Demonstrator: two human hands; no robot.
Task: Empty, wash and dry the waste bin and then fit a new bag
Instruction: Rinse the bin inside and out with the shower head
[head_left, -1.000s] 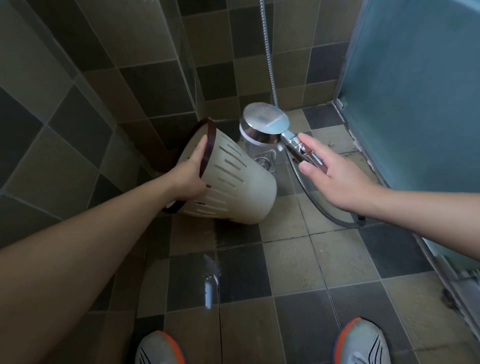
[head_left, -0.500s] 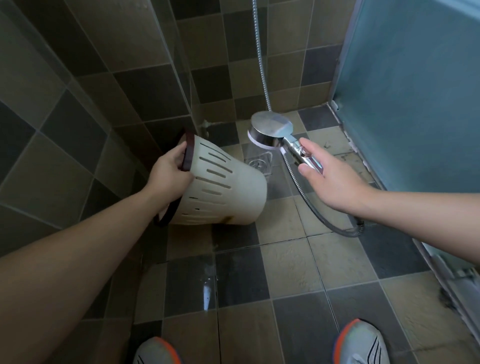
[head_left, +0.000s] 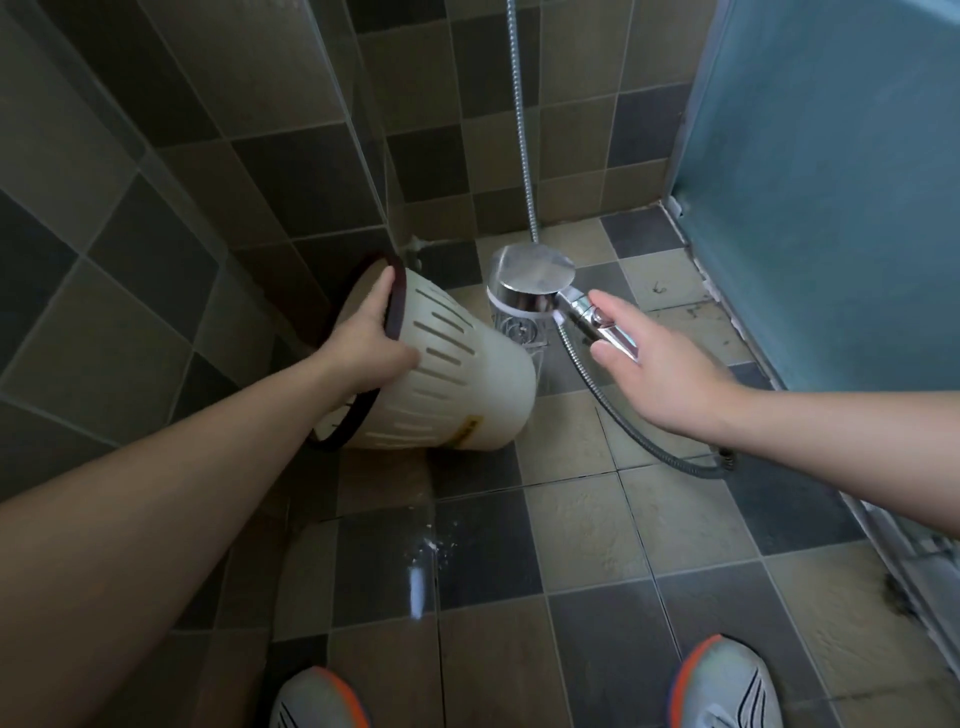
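Observation:
A cream slotted waste bin (head_left: 467, 384) with a dark brown rim is tipped on its side above the tiled floor, its mouth toward me and to the left. My left hand (head_left: 366, 340) grips the rim, thumb outside on the wall, fingers inside. My right hand (head_left: 649, 364) holds the chrome handle of a shower head (head_left: 535, 283), whose round face points down beside the bin's base. Its metal hose (head_left: 613, 405) loops over the floor and rises along the back wall. I cannot see any water flowing.
A square floor drain (head_left: 522, 332) lies under the shower head. Tiled walls close the left and back; a blue frosted door (head_left: 831, 182) stands at right. A wet patch (head_left: 421, 566) shines on the floor. My two shoes (head_left: 722, 686) show at the bottom edge.
The bin has turned a little in my left hand, its base swinging right toward the drain. The shower head stays beside it, held the same way.

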